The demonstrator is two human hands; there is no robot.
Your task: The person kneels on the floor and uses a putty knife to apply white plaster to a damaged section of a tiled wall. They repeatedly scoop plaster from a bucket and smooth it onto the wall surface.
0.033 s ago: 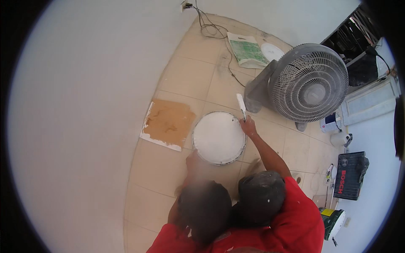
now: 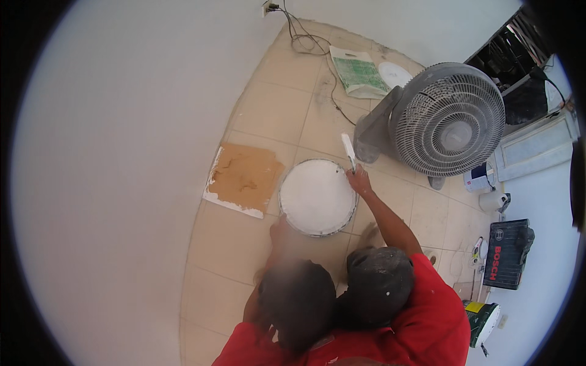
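Observation:
A round bucket [image 2: 318, 198] full of smooth white paste stands on the floor in front of my bent knees. To its right, my right hand [image 2: 359, 179] is closed round the handle of a putty knife [image 2: 348, 147], whose white-smeared blade points up and away from me. My left hand [image 2: 279, 230] is at the near left rim of the bucket; a hazy smudge blurs it and its fingers cannot be made out. Left of the bucket lies a brown cardboard sheet [image 2: 247, 177] with white paste along its edges.
A large grey fan [image 2: 452, 125] stands beyond my right hand. A green-and-white bag [image 2: 359, 76], a white lid [image 2: 394, 74] and a dark cable [image 2: 334, 91] lie farther off. The wall [image 2: 116, 183] runs along the left. A dark tool case [image 2: 508, 253] and buckets [image 2: 482, 323] are at right.

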